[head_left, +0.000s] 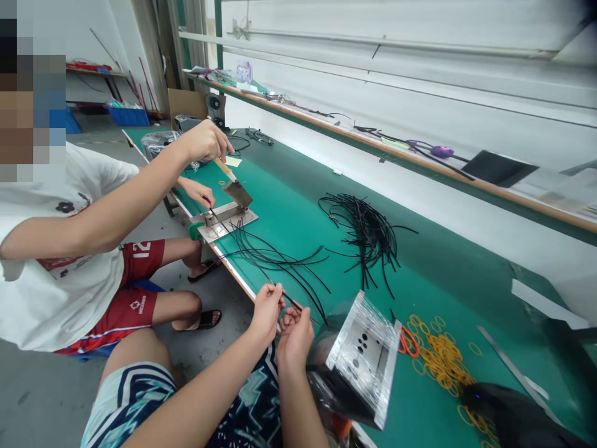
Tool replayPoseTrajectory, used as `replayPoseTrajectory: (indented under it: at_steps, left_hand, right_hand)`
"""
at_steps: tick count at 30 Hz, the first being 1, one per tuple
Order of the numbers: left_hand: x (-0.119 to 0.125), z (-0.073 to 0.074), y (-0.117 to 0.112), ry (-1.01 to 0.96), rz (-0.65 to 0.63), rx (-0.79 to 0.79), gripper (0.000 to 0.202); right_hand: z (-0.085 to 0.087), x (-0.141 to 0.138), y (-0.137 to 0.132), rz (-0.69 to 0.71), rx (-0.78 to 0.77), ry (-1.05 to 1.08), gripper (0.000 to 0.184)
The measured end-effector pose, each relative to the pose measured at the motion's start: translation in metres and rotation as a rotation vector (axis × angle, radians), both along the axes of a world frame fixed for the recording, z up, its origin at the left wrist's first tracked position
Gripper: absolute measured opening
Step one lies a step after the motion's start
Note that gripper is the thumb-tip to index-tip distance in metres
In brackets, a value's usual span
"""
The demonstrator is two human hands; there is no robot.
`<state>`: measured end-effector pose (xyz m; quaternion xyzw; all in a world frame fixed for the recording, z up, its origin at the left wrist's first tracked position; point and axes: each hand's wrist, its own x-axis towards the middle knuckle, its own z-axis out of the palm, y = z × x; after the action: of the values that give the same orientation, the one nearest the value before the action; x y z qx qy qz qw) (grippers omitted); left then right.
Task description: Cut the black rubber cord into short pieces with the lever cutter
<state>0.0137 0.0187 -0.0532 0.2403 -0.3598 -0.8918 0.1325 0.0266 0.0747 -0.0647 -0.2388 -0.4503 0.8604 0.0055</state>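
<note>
My left hand (267, 311) and my right hand (293, 336) are close together at the green bench's front edge (242, 280). Their fingers pinch a short black rubber cord (293, 303). A loose spread of long black cords (275, 258) lies just beyond them, and a larger tangled pile of black cords (366, 236) lies further right. A co-worker's hand (203, 142) grips the handle of a steel hand cutter (226, 214), and the co-worker's other hand (198, 193) feeds a cord into its base.
To my right lie a plastic-wrapped metal panel (361, 361), orange-handled scissors (408, 342), scattered yellow rubber bands (441, 361) and a steel ruler (517, 373). A dark object (508, 417) sits at the lower right. A long shelf (373, 146) with wires runs behind the bench.
</note>
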Motion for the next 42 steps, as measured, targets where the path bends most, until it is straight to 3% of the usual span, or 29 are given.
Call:
replayPoseTrajectory:
  at_steps: [8, 14, 29, 37, 39, 42]
  left_hand:
    - [-0.002, -0.005, 0.019, -0.127, -0.135, -0.142, 0.038]
    - [-0.001, -0.002, 0.020, -0.106, -0.239, -0.199, 0.041]
    - [-0.001, 0.005, 0.021, -0.110, -0.255, -0.165, 0.040]
    - [-0.002, -0.002, 0.022, -0.105, -0.261, -0.163, 0.038]
    - [-0.003, -0.003, 0.019, -0.097, -0.235, -0.168, 0.034]
    - [-0.007, -0.005, 0.008, -0.155, -0.097, -0.163, 0.022]
  right_hand:
    - [0.008, -0.006, 0.009, -0.075, -0.026, -0.032, 0.029]
    - [0.004, -0.006, 0.009, -0.091, -0.040, -0.048, 0.029]
    - [-0.012, -0.009, 0.011, -0.081, 0.052, -0.019, 0.035]
    - [-0.014, -0.009, 0.012, -0.082, 0.044, -0.019, 0.036]
    - [-0.012, -0.008, 0.012, -0.076, 0.032, -0.007, 0.036]
    - [-0.006, -0.006, 0.011, -0.062, 0.039, 0.035, 0.043]
